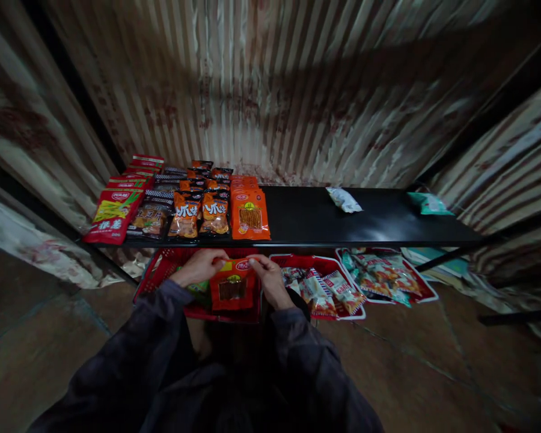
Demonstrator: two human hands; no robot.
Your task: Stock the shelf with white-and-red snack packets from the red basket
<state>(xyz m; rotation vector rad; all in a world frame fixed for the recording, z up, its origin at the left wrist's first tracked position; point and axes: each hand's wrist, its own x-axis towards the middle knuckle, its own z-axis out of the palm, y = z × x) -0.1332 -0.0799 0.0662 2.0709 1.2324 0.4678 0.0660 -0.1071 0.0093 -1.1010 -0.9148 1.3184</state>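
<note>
An orange snack packet point(232, 288) hangs upright between my hands, just below the shelf's front edge and over a red basket point(151, 273). My left hand point(202, 266) pinches its top left corner. At the top right corner, my right hand point(270, 279) grips the same packet. A similar orange packet point(251, 215) stands at the front of a row on the black shelf point(297, 219). Left of that row are orange-and-black snack bags point(186, 215), dark bags point(148, 219) and red bags point(112, 213). Something green lies in the basket, partly hidden by my left hand.
A white packet point(344, 199) and a teal packet point(430, 204) lie on the shelf's right part. Below stand two more red baskets with white rims, holding striped snack bags point(321, 294) and red-and-teal bags point(383, 276). Dark posts frame the shelf; a striped curtain point(261, 90) hangs behind.
</note>
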